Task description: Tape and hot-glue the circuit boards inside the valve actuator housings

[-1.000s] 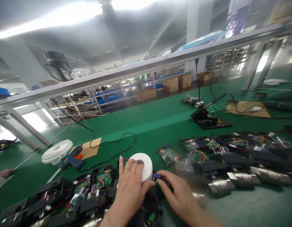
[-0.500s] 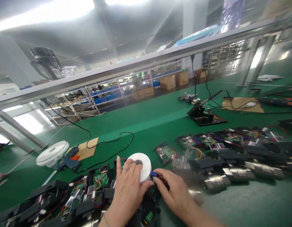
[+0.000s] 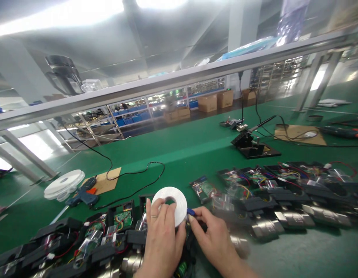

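My left hand [image 3: 161, 235] is wrapped round a white roll of tape [image 3: 171, 202], holding it tilted up over a black electronic assembly at the table's near edge. My right hand [image 3: 213, 237] is just to the right of the roll, its thumb and forefinger pinched on a small blue part [image 3: 190, 211] beside the roll's edge. Under both hands lies a dark unit with wires and a green component [image 3: 181, 267].
Rows of black assemblies with green circuit boards [image 3: 121, 218] and coloured wires lie left and right [image 3: 271, 185] on the green table [image 3: 190, 154]. A blue glue gun [image 3: 82, 197], white tape rolls [image 3: 64, 183], a black cable and a soldering stand [image 3: 253, 144] sit farther back. A metal rail [image 3: 179, 79] crosses overhead.
My left hand has tipped the white roll upward so its flat face and hole show more. My right hand stays pinched at the roll's right edge. The view shifted slightly.
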{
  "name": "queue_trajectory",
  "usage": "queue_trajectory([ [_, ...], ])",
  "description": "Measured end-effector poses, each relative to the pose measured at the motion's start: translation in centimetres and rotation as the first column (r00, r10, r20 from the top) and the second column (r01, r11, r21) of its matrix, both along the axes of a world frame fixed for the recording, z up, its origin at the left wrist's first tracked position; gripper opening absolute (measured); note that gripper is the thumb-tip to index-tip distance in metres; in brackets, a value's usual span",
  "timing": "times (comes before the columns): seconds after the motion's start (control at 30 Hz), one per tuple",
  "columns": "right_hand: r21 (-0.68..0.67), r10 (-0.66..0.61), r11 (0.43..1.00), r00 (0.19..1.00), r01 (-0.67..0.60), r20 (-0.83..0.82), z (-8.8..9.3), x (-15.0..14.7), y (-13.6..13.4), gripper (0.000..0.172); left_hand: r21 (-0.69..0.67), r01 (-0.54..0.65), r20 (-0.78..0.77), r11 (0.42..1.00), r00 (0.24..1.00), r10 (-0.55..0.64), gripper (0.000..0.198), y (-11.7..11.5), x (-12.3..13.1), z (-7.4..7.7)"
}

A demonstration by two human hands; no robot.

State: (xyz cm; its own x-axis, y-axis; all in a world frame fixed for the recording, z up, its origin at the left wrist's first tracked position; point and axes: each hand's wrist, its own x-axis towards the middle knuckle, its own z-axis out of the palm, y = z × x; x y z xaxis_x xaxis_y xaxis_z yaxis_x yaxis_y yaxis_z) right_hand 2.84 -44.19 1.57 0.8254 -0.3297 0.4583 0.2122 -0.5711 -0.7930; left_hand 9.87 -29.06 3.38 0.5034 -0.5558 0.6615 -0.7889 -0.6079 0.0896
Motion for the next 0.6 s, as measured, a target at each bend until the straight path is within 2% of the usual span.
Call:
queue_trajectory([
  [0.13,0.146,-0.003,0.989,0.995,0.018,-0.103,0.4,0.2,0.6,0.024,-0.061,-0.062,0.129,0.996,0.989,0.07,0.037,0.1,-0.4,-0.9],
  [0.23,0.183,-0.021,0.982,0.986,0.052,-0.165,0.4,0.3,0.8,0.029,-0.196,-0.061,0.13,0.979,0.988,0.088,0.042,0.6,-1.2,-0.4],
  [0.3,0.178,0.004,0.984,0.981,0.031,-0.192,0.5,0.3,0.6,0.029,-0.307,-0.09,0.057,0.947,0.992,0.113,0.043,1.2,-1.8,0.3],
  [0.4,0.113,0.082,0.992,0.976,-0.06,-0.2,1.0,0.0,-0.1,0.026,-0.412,-0.183,-0.066,0.893,0.983,0.171,0.041,2.8,-2.3,1.0],
  [0.5,-0.008,0.158,0.987,0.973,-0.162,-0.169,1.6,-0.4,-1.1,0.021,-0.395,-0.208,-0.08,0.895,0.978,0.192,0.041,4.9,-2.7,0.7],
  [0.6,-0.121,0.24,0.958,0.958,-0.26,-0.159,2.4,-0.6,-1.9,0.016,-0.372,-0.232,-0.064,0.899,0.972,0.224,0.042,6.5,-3.5,-0.3],
])
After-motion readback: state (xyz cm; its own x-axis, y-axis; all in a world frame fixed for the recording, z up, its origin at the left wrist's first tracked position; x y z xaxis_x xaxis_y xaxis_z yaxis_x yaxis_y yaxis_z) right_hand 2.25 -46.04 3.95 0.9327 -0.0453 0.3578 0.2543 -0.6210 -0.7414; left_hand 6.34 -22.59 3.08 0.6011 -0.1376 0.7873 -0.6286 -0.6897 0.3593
